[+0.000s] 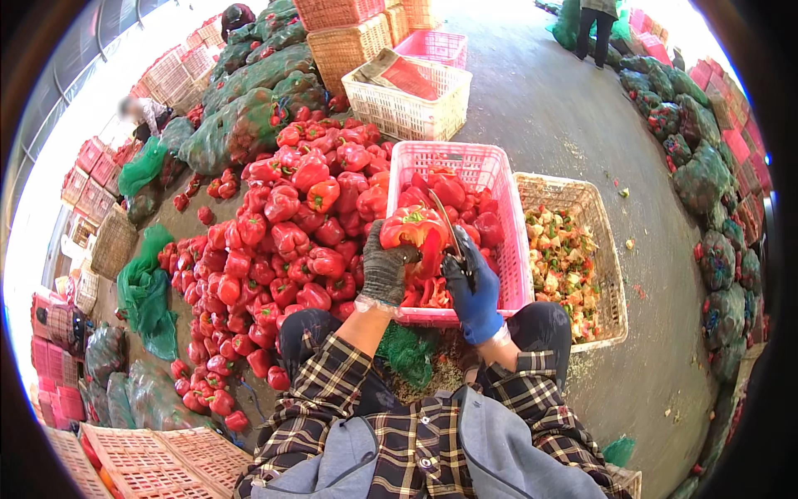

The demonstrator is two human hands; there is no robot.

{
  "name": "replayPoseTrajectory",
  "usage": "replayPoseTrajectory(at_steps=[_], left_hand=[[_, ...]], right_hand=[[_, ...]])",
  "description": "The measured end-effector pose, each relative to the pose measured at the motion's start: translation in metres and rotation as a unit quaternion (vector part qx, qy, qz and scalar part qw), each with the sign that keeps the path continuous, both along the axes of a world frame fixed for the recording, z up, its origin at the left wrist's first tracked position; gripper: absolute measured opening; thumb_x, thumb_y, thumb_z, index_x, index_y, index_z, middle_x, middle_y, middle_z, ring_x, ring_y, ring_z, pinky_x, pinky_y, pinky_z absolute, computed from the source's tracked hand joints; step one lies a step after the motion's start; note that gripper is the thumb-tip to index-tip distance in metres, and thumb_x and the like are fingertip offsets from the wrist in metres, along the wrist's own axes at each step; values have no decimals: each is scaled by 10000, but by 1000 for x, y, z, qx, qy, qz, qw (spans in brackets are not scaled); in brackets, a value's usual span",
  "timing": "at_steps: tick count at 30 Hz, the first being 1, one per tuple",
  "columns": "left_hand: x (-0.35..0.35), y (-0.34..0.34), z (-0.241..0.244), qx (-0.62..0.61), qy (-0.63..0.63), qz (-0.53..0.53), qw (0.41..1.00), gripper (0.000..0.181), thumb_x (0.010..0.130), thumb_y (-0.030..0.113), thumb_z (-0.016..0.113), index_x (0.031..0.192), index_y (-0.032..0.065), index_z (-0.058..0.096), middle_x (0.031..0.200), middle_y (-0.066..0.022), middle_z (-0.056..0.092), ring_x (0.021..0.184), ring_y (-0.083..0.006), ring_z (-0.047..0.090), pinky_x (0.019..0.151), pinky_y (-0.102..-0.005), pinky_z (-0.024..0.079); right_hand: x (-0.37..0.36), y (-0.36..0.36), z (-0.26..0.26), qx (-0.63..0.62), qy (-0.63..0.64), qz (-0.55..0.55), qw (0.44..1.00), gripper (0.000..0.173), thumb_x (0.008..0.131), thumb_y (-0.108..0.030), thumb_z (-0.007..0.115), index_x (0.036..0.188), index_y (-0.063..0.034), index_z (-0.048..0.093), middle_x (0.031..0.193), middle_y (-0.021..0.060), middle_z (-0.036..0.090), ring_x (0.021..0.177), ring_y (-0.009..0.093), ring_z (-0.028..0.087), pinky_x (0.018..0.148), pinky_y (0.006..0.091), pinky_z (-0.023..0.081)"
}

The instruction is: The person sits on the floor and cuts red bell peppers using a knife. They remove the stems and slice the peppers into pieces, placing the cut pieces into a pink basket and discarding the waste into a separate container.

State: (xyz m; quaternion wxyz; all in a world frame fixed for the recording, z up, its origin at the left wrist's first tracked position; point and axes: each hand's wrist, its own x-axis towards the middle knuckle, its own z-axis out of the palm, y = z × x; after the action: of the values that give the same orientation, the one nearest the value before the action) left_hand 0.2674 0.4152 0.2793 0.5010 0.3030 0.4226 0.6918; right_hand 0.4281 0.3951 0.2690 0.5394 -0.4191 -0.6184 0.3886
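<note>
My left hand (388, 265), in a dark grey knit glove, holds a red bell pepper (414, 229) that is cut open, its pale inside showing. In a blue and black glove, my right hand (475, 287) grips a knife (446, 219) whose blade points up beside the pepper's right side. Both hands are over a pink plastic crate (512, 249) in front of my knees. Red peppers (446, 190) lie in its far part, and cut red pieces (427, 296) in the near part.
A large heap of whole red bell peppers (293, 237) lies left of the crate. To its right, a cream crate (614, 280) holds cut-out cores. Another cream crate (405, 103) stands beyond, with green mesh sacks (249, 128) behind the heap. Two people are farther off.
</note>
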Motion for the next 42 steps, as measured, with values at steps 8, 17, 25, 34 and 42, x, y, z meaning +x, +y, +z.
replayPoseTrajectory(at_steps=[8, 17, 25, 34, 42], left_hand=[[11, 2, 12, 66, 118, 133, 982, 513, 638, -97, 682, 1096, 87, 542, 1000, -11, 589, 889, -140, 580, 807, -296, 516], [5, 5, -7, 105, 211, 150, 960, 525, 660, -76, 728, 1117, 90, 530, 1076, -12, 569, 991, -133, 552, 890, -290, 490], [23, -2, -11, 122, 273, 163, 940, 525, 671, -20, 799, 1114, 85, 538, 1045, -6, 577, 951, -136, 573, 867, -291, 502], [11, -1, -9, 17, 72, 37, 997, 449, 619, -121, 685, 1012, 83, 610, 880, 2, 617, 727, -113, 590, 613, -258, 516], [-17, 13, -39, -25, -121, 6, 992, 424, 640, -111, 576, 1032, 44, 621, 971, -55, 652, 798, -203, 640, 690, -321, 556]], right_hand=[[-13, -21, 0, 47, -108, -62, 991, 452, 936, -127, 603, 1373, -57, 512, 1173, 205, 640, 829, 258, 662, 765, 343, 524], [-17, -23, -1, -100, 110, 29, 989, 444, 947, -126, 599, 1370, -27, 508, 744, -12, 513, 619, 51, 429, 552, 232, 419], [-28, -11, -30, -68, -51, -89, 992, 432, 971, -145, 563, 1391, -69, 500, 686, -4, 546, 554, 49, 479, 501, 249, 433], [2, 19, -11, -269, 13, 30, 963, 198, 961, -209, 585, 1081, -58, 630, 690, 15, 599, 457, 61, 423, 423, 236, 355], [5, 35, -32, -369, 148, 52, 916, 260, 938, -282, 608, 1106, -83, 596, 673, 78, 608, 411, 142, 442, 387, 312, 374]])
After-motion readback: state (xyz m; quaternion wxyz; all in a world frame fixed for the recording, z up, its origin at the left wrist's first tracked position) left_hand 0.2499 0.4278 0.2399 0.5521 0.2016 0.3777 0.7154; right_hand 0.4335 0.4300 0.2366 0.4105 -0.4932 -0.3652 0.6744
